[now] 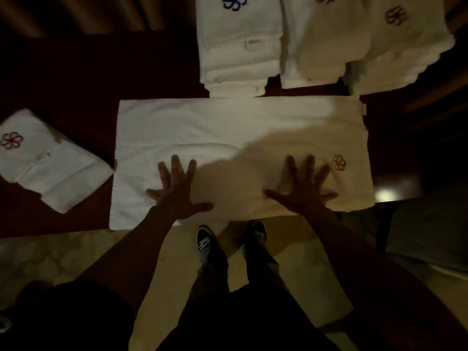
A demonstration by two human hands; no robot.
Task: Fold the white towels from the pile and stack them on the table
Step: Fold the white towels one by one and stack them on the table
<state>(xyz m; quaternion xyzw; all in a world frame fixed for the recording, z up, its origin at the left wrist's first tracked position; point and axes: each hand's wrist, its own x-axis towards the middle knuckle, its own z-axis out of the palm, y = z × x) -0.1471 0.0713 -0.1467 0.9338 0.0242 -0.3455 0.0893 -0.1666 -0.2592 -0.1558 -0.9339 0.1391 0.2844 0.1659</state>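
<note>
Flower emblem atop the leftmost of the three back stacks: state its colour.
Blue flower emblem on white towelling; the head view shows it.

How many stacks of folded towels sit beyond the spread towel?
3, side by side: left stack, blue emblem; middle stack; right stack. Others may lie beyond the frame's top edge.

A white towel (240, 138), folded into a long flat rectangle with a brown flower emblem (338, 162) near its right end, lies along the near edge of the dark bench (76, 72), with three stacks of folded white towels (321, 46) just behind it and one folded towel (43, 158) angled at its left.
</note>
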